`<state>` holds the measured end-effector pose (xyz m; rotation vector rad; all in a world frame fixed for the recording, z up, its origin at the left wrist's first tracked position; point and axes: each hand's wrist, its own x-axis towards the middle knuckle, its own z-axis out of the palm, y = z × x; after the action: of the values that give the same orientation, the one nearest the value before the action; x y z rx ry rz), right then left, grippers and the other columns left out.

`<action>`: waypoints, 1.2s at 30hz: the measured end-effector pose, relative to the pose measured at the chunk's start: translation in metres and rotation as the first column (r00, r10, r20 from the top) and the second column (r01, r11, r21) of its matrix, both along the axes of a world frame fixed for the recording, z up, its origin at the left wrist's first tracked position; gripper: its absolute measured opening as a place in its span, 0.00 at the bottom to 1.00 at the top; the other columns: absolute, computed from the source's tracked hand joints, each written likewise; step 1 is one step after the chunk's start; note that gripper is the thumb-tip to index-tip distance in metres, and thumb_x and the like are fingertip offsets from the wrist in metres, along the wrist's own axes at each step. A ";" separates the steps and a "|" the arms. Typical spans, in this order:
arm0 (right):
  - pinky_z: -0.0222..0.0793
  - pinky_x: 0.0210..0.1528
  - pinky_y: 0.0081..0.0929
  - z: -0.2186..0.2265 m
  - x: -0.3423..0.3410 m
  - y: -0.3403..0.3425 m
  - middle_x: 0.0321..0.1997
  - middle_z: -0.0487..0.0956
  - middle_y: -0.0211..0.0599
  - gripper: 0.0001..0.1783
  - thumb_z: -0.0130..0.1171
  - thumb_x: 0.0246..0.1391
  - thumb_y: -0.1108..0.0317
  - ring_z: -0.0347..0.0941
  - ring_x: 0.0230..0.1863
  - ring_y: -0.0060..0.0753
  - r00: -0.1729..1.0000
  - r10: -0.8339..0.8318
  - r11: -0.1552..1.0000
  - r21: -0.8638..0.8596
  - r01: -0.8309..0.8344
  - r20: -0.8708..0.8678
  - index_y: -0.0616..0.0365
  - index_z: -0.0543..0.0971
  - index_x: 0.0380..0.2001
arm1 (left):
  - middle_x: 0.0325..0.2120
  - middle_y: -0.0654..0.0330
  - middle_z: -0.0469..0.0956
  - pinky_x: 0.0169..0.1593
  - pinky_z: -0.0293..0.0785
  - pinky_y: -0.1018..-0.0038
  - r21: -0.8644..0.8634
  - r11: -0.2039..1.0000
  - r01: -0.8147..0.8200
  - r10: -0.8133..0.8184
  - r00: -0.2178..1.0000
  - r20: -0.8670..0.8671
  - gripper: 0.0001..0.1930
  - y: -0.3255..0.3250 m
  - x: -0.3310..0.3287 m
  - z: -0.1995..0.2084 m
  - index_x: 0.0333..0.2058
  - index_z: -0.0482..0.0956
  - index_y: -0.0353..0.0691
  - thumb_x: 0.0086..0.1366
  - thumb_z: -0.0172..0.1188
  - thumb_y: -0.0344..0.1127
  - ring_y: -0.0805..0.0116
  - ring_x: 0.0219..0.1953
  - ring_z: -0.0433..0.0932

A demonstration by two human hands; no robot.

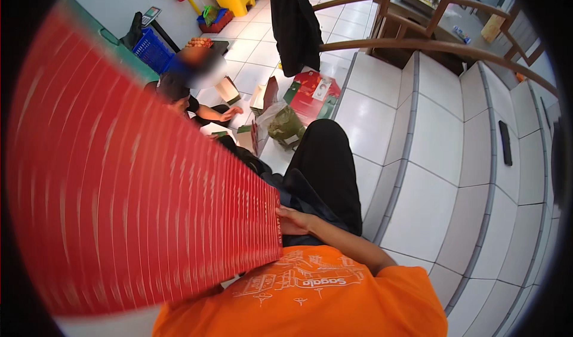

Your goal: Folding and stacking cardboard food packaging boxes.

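A tall stack of red flat cardboard pieces [155, 200] fills the left side, leaning against my orange shirt. Its layered edges run from the far upper left down to my lap. My right hand [295, 222] is closed on the stack's right end, with some fingers hidden by it. Hidden behind the cardboard, my left hand does not show. Beyond my raised knee, a clear plastic bag [285, 127] with something green inside rests on the floor beside a red and green printed cardboard piece [313, 95].
Another person [206, 111] sits on the floor ahead, a hand stretched toward open boxes [227, 90]. White tiled steps [430, 128] rise on my right, with a black oblong object [505, 143] on one. A black cloth [295, 27] hangs from a curved wooden rail [418, 46].
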<state>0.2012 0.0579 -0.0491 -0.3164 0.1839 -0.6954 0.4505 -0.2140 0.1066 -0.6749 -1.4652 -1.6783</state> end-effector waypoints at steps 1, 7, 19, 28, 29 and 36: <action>0.60 0.69 0.54 0.007 0.002 -0.006 0.73 0.64 0.31 0.45 0.62 0.61 0.46 0.59 0.72 0.34 0.999 0.037 0.999 0.020 -0.036 -0.037 0.45 0.54 0.73 | 0.33 0.59 0.81 0.33 0.73 0.74 -0.034 0.998 0.049 -0.049 0.999 0.002 0.06 -0.001 0.014 0.000 0.44 0.67 0.45 0.78 0.42 0.37 0.67 0.30 0.81; 0.68 0.64 0.29 0.056 -0.027 -0.033 0.63 0.73 0.41 0.40 0.65 0.62 0.56 0.73 0.61 0.33 0.848 -0.064 0.924 -0.352 -0.148 -0.525 0.58 0.60 0.70 | 0.27 0.58 0.81 0.25 0.68 0.74 -0.163 0.984 0.066 -0.056 0.996 0.067 0.05 0.029 0.035 0.036 0.40 0.63 0.44 0.77 0.44 0.37 0.63 0.23 0.83; 0.77 0.51 0.36 -0.083 -0.102 -0.129 0.40 0.82 0.53 0.18 0.55 0.59 0.57 0.80 0.40 0.44 0.609 -0.169 0.765 0.286 0.577 -0.775 0.63 0.76 0.42 | 0.27 0.58 0.78 0.30 0.68 0.72 -0.062 0.973 -0.222 0.222 0.975 -0.013 0.11 0.076 0.064 0.012 0.38 0.62 0.43 0.77 0.44 0.44 0.63 0.27 0.81; 0.77 0.56 0.59 -0.248 -0.111 -0.174 0.66 0.60 0.71 0.35 0.54 0.61 0.68 0.70 0.60 0.70 0.541 -0.266 0.567 0.325 0.757 -0.798 0.59 0.50 0.65 | 0.25 0.61 0.73 0.29 0.65 0.71 0.065 0.954 -0.293 0.296 0.954 -0.038 0.13 0.071 0.024 -0.009 0.38 0.62 0.43 0.78 0.43 0.46 0.69 0.24 0.73; 0.76 0.55 0.67 -0.238 -0.097 -0.175 0.67 0.54 0.70 0.36 0.50 0.61 0.76 0.68 0.59 0.76 0.463 -0.294 0.541 0.254 0.802 -0.836 0.58 0.42 0.64 | 0.25 0.62 0.73 0.29 0.65 0.71 0.070 0.950 -0.303 0.306 0.952 -0.031 0.13 0.073 0.027 -0.008 0.38 0.62 0.43 0.78 0.43 0.47 0.69 0.24 0.73; 0.82 0.47 0.63 -0.198 -0.103 -0.183 0.61 0.62 0.68 0.32 0.41 0.59 0.82 0.74 0.53 0.74 0.468 -0.346 0.583 0.205 0.786 -0.813 0.60 0.46 0.64 | 0.25 0.63 0.70 0.29 0.64 0.72 0.087 0.951 -0.298 0.302 0.952 -0.042 0.14 0.075 0.023 -0.010 0.38 0.62 0.44 0.78 0.43 0.48 0.70 0.24 0.72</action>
<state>0.0987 -0.1251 -0.2474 0.1117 1.3108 -1.1718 0.4734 -0.1386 0.0968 -0.4253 -1.3768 -1.4621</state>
